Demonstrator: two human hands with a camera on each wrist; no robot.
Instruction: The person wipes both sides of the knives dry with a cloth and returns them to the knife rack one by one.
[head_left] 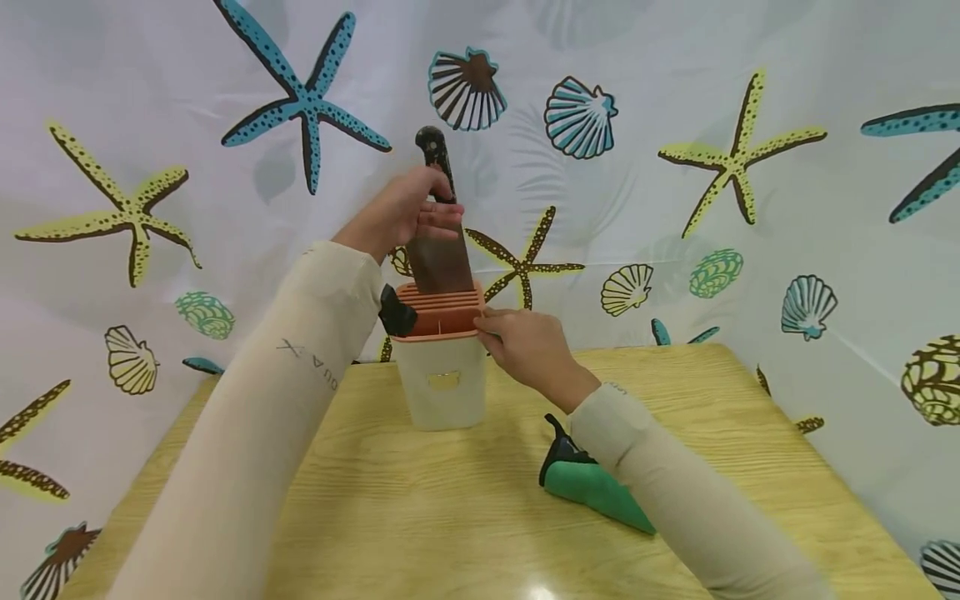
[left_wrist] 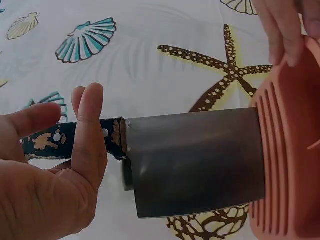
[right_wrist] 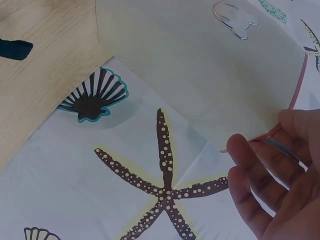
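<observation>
In the head view a cleaver point(head_left: 442, 262) stands upright, slightly tilted, its blade's lower end in a slot of the knife holder point(head_left: 450, 412). The holder has a white body and an orange slotted top. My left hand point(head_left: 412, 208) holds the cleaver by its worn black riveted handle point(left_wrist: 45, 142); the left wrist view shows fingers on both sides of it. With thumb and fingers, my right hand point(head_left: 525, 346) pinches the holder's orange rim at the right corner. In the right wrist view that hand point(right_wrist: 285, 180) partly hides the rim beside the pale wall point(right_wrist: 190, 65).
A green and black soft rolled item point(head_left: 600, 492) with a strap lies on the wooden table point(head_left: 420, 517), partly behind my right sleeve. Behind the holder hangs a white cloth point(head_left: 637, 200) printed with starfish and shells. A black device point(head_left: 396, 312) is on my left wrist.
</observation>
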